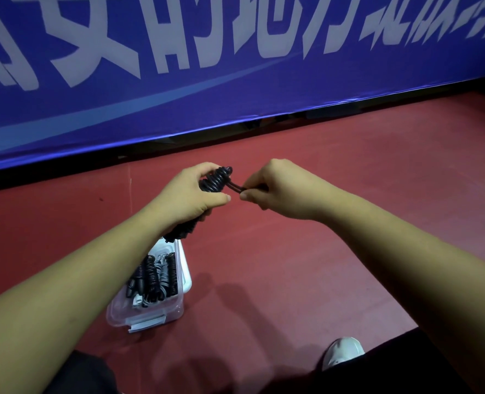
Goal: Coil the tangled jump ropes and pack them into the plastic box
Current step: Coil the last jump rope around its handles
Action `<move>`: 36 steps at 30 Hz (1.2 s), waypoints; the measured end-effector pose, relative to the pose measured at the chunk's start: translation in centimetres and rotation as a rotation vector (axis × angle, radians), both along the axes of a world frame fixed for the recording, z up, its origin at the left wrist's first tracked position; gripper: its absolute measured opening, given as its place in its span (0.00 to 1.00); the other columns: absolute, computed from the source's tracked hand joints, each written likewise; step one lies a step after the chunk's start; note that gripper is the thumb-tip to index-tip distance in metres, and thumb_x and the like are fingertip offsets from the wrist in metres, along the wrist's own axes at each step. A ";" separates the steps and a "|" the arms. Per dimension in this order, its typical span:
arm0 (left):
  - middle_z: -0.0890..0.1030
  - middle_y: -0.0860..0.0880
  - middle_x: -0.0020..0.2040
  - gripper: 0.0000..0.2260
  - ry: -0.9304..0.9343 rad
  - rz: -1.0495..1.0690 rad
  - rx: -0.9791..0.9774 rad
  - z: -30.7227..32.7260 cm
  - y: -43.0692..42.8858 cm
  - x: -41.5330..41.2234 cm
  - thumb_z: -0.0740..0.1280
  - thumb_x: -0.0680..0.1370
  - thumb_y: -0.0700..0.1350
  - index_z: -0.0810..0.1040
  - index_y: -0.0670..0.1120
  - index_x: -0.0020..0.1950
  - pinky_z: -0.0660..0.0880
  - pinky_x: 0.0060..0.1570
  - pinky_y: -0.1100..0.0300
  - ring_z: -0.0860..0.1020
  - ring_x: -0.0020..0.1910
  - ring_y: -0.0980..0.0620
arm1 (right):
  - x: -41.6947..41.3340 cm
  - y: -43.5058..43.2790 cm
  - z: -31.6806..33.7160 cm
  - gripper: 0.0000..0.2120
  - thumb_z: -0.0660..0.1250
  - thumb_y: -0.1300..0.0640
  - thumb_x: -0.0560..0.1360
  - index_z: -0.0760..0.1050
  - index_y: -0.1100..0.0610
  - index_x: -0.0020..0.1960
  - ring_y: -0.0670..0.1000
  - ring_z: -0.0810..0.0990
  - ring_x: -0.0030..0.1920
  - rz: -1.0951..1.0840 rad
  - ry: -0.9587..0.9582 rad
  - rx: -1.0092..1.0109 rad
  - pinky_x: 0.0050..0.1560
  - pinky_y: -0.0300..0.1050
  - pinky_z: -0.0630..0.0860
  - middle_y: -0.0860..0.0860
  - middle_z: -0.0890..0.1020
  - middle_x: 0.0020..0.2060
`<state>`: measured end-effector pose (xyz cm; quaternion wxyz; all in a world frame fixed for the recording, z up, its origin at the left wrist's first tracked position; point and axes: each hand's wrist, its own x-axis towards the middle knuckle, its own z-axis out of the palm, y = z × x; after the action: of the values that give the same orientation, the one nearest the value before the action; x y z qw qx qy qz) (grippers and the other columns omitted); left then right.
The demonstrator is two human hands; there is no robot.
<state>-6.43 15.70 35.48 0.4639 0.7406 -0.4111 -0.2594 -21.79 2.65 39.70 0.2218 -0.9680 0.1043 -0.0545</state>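
A black jump rope [215, 180], wound into a tight coil, sits in my left hand [190, 194], whose fingers curl round it; the bundle's lower end pokes out below the wrist. My right hand [281, 189] pinches the rope's loose end right beside the coil. Both hands hover above the red floor. Below my left forearm a clear plastic box [147, 314] stands open on the floor, with several coiled black and grey ropes [156, 275] lying inside.
A blue banner [235, 66] with white characters runs along the far side, its lower edge just above the red floor [292, 265]. My shoe [342, 352] and dark trouser legs show at the bottom edge.
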 end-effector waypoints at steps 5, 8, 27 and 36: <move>0.75 0.46 0.29 0.13 0.095 -0.041 -0.023 0.7 0.2 -0.5 0.74 0.74 0.41 0.76 0.49 0.56 0.70 0.25 0.61 0.72 0.25 0.50 | -0.3 -0.4 1.0 0.10 0.69 0.55 0.77 0.80 0.54 0.38 0.44 0.78 0.26 -0.054 -0.087 0.046 0.28 0.36 0.72 0.48 0.80 0.28; 0.76 0.41 0.35 0.10 0.575 -0.106 -0.084 1.3 0.4 -0.6 0.65 0.76 0.48 0.73 0.47 0.56 0.72 0.29 0.59 0.74 0.29 0.46 | -0.3 -0.8 1.1 0.14 0.70 0.55 0.78 0.77 0.49 0.34 0.42 0.76 0.24 -0.048 -0.014 0.064 0.28 0.34 0.70 0.45 0.79 0.24; 0.77 0.37 0.42 0.17 0.576 -0.096 -0.208 1.0 0.0 -1.6 0.69 0.75 0.37 0.70 0.50 0.60 0.80 0.33 0.54 0.81 0.33 0.42 | -0.8 -0.8 1.5 0.09 0.71 0.57 0.77 0.84 0.61 0.41 0.48 0.70 0.24 -0.135 -0.129 0.350 0.25 0.37 0.66 0.51 0.79 0.25; 0.80 0.49 0.39 0.16 0.455 -0.108 -0.281 0.8 0.2 -1.3 0.68 0.77 0.33 0.68 0.45 0.61 0.76 0.30 0.56 0.77 0.31 0.45 | 0.2 -0.6 0.3 0.03 0.69 0.69 0.75 0.78 0.66 0.49 0.50 0.75 0.28 -0.234 -0.305 0.961 0.31 0.42 0.73 0.58 0.81 0.32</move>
<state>-7.72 15.89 36.23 0.6281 0.5685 -0.3673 -0.3839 -21.61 2.05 39.98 0.6466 -0.7197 0.1915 -0.1651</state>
